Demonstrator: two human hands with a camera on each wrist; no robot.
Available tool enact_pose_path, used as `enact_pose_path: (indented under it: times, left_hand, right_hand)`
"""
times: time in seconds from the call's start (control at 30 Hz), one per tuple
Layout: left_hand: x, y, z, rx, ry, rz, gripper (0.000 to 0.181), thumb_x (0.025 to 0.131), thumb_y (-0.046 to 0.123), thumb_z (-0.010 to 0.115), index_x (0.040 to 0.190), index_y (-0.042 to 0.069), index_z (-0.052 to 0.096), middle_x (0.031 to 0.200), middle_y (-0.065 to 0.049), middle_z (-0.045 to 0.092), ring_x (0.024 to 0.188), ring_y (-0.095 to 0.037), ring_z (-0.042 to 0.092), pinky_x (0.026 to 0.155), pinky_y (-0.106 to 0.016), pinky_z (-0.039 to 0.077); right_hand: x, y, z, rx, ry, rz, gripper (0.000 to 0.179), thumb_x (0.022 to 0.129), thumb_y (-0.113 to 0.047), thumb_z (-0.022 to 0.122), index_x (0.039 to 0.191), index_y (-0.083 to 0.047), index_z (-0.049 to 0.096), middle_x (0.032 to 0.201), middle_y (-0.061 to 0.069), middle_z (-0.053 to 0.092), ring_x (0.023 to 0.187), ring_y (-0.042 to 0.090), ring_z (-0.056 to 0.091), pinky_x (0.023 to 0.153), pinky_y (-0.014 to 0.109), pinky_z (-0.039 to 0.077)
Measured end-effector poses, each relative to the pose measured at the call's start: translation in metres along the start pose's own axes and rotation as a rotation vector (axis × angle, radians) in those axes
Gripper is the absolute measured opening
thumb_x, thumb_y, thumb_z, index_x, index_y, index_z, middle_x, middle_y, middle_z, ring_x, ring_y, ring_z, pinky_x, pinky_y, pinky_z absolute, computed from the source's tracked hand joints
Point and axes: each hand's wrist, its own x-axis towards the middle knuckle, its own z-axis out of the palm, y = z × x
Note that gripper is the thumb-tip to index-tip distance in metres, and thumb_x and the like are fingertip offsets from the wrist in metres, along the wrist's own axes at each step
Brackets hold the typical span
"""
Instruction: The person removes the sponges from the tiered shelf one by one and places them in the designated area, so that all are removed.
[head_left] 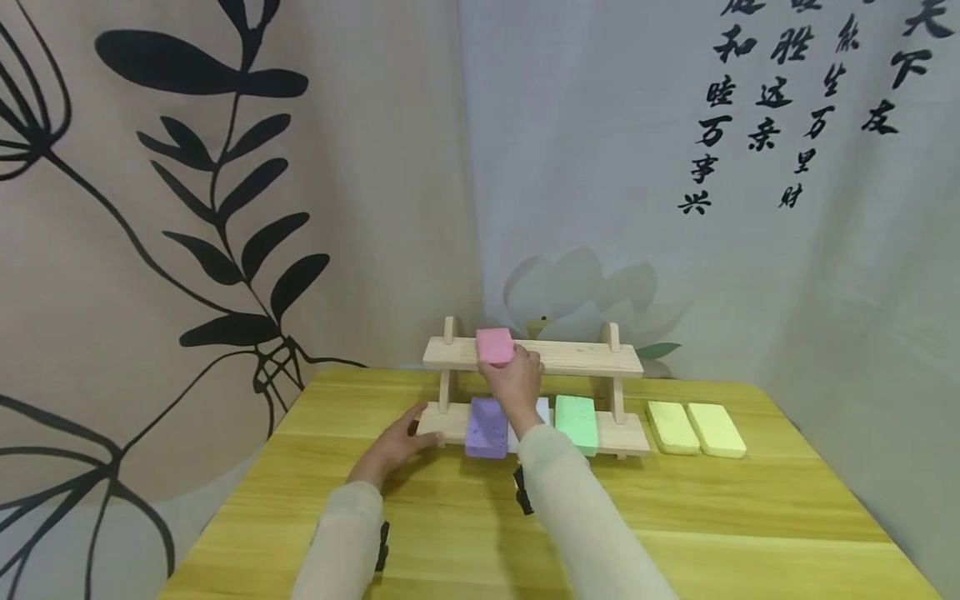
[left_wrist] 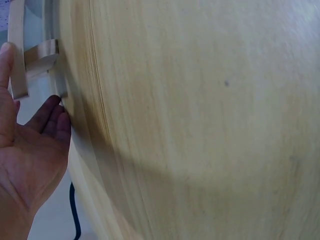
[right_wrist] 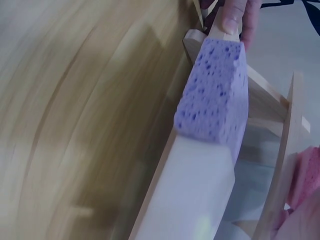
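In the head view a two-tier wooden shelf (head_left: 577, 357) stands on the table. My right hand (head_left: 517, 385) pinches a pink sponge (head_left: 494, 344) at the left part of the upper board. My left hand (head_left: 393, 446) holds the left end of the lower board, its thumb on the wood and fingers behind, as the right wrist view shows. On the lower board sit a purple sponge (right_wrist: 212, 90), a white block (right_wrist: 187, 185) and a green sponge (head_left: 576, 423). My right forearm partly hides the white block in the head view.
Two pale yellow sponges (head_left: 716, 430) lie side by side on the wooden table (head_left: 757, 517), right of the shelf. A printed cloth (head_left: 390, 208) with leaves and characters hangs behind it. A dark cord (left_wrist: 74, 212) shows beyond the table edge in the left wrist view.
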Motion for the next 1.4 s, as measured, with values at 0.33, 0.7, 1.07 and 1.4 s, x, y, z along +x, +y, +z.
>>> enact_pose_path:
  times: [0.33, 0.7, 1.07, 1.4]
  left_hand:
    - [0.001, 0.0, 0.0, 0.029, 0.011, 0.019, 0.088, 0.092, 0.05, 0.067, 0.159, 0.017, 0.022, 0.152, -0.031, 0.033, 0.14, -0.049, 0.03, 0.111, -0.064, 0.026]
    - [0.003, -0.002, -0.003, 0.054, -0.014, 0.016, 0.088, 0.093, 0.051, 0.065, 0.16, 0.017, 0.018, 0.152, -0.032, 0.032, 0.139, -0.051, 0.029, 0.109, -0.066, 0.026]
    - [0.003, -0.005, -0.001, 0.03, -0.042, 0.049, 0.088, 0.094, 0.048, 0.065, 0.16, 0.014, 0.017, 0.154, -0.033, 0.026, 0.141, -0.051, 0.025, 0.11, -0.065, 0.025]
    - [0.003, -0.001, -0.002, 0.053, -0.045, 0.057, 0.091, 0.093, 0.052, 0.065, 0.159, 0.011, 0.017, 0.149, -0.035, 0.034, 0.137, -0.052, 0.033, 0.109, -0.065, 0.029]
  right_hand:
    - [0.006, 0.007, -0.028, 0.0, -0.037, -0.043, 0.068, 0.079, -0.035, 0.081, 0.129, 0.005, 0.059, 0.115, 0.02, 0.06, 0.107, 0.034, 0.05, 0.089, 0.045, 0.045]
    - [0.016, 0.018, -0.066, 0.043, -0.075, -0.083, 0.069, 0.078, -0.032, 0.08, 0.133, 0.002, 0.056, 0.118, 0.019, 0.058, 0.111, 0.033, 0.047, 0.091, 0.045, 0.044]
    - [0.03, 0.037, -0.125, 0.071, -0.08, -0.048, 0.075, 0.08, -0.032, 0.081, 0.14, 0.001, 0.05, 0.127, 0.02, 0.052, 0.113, 0.032, 0.05, 0.095, 0.046, 0.047]
    - [0.054, 0.065, -0.191, 0.078, -0.012, -0.061, 0.067, 0.083, -0.026, 0.079, 0.137, 0.002, 0.051, 0.126, 0.021, 0.056, 0.112, 0.033, 0.054, 0.095, 0.047, 0.046]
